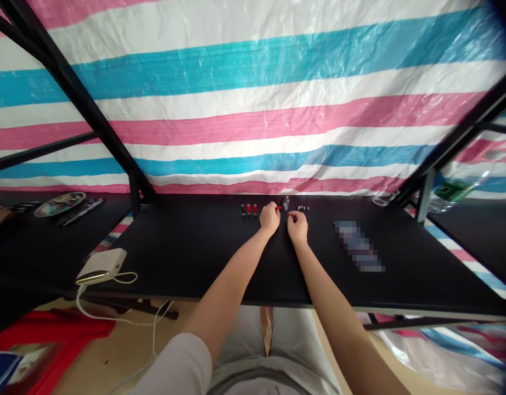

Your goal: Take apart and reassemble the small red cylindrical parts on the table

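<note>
Pinched in the fingers of my left hand (270,217) is a small red piece (279,208), only part of which shows. My right hand (298,226) is close beside it, fingers curled together; what they hold, if anything, is too small to make out. To the left stand a small black cylinder (243,210) and two red cylinders (248,209), each with a pale end. Just beyond my hands are a small black piece (282,202) and some clear pieces (286,203). Several tiny shiny curved bits (303,208) lie past my right hand.
The black table (174,241) carries a white box with a cable (105,264) at left, a pixelated flat object (358,247) at right and a clear cup (385,196) at the back. Black frame bars (80,104) rise at both sides. Another person's hand (0,213) is far left.
</note>
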`<state>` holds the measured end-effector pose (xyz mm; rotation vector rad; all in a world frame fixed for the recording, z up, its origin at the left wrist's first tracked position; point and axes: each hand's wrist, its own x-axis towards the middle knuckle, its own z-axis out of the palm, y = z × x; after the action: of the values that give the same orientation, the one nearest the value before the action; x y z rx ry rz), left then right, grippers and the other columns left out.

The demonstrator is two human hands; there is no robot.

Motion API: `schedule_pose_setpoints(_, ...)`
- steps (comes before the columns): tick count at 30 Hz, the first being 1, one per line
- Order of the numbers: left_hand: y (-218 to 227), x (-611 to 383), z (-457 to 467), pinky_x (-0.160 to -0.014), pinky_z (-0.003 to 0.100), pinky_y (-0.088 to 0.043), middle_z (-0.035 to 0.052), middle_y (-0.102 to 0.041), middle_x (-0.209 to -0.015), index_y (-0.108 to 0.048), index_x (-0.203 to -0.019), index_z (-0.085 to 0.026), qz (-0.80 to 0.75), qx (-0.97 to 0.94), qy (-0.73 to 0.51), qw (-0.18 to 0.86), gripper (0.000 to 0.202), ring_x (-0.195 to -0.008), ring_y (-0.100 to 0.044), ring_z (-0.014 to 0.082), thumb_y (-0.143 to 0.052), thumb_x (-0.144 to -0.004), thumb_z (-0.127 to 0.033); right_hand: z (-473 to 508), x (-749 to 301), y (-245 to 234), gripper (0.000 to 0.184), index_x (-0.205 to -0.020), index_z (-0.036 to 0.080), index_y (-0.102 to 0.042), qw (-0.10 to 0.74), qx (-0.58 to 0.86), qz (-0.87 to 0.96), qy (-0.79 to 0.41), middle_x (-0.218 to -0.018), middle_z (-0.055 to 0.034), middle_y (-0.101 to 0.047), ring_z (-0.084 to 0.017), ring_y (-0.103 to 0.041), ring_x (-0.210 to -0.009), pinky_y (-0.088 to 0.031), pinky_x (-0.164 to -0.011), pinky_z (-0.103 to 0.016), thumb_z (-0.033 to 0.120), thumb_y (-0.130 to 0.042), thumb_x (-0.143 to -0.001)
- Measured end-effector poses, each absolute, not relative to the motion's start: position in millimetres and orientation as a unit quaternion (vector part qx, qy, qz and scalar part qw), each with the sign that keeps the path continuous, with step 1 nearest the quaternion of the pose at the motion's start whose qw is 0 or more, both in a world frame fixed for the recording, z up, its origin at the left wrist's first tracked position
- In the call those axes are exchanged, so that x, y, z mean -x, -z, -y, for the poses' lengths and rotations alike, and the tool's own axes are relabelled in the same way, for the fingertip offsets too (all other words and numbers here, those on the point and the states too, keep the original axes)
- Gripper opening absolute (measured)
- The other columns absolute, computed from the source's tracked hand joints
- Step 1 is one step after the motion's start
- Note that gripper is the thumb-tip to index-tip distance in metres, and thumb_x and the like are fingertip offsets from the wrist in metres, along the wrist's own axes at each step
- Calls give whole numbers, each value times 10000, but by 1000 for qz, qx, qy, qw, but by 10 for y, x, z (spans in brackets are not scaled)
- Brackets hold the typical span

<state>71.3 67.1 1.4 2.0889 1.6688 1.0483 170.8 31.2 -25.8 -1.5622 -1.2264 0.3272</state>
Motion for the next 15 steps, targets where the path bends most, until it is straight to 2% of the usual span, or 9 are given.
schedule_pose_setpoints(3, 34, -647, -608, -743, 311, -425, 57, -595, -742, -565, -762, -186, -569, -717, -376, 143, 58, -776, -551, 193, -531, -759, -139, -319, -1670, 255, 262, -900, 120, -613, 470, 672, 562, -108, -1122, -147, -547, -199, -500, -1059, -387, -921, -315, 180, -406, -750)
schedule_pose_setpoints(8, 68, -420, -419, -752, 300, -440, 33, -628, -716, -599, -712, -192, -571, -649, -451, 221, 30, -721, -582, 162, -601, -718, -162, -343, -1591, 289, 351, -1067, 154, -597, 351, 703, 612, -89, -1271, -114, -471, -213, -423, -1179, -269, -1023, -379, 175, -376, -795)
schedule_pose_setpoints(11, 85, -283, -294, -726, 293, -454, 32, -639, -696, -610, -693, -192, -589, -597, -479, 258, 29, -692, -597, 157, -634, -690, -175, -349, -1545, 301, 396, -1193, 162, -525, 303, 724, 615, -82, -1347, -111, -401, -228, -320, -1268, -193, -1055, -417, 228, -369, -834)
schedule_pose_setpoints(15, 120, -183, -150, -706, 292, -468, 41, -656, -712, -624, -746, -183, -578, -572, -516, 268, 44, -667, -606, 150, -616, -704, -192, -355, -1490, 301, 460, -1296, 166, -419, 261, 738, 618, -77, -1404, -118, -318, -249, -225, -1316, -151, -1056, -461, 323, -340, -870)
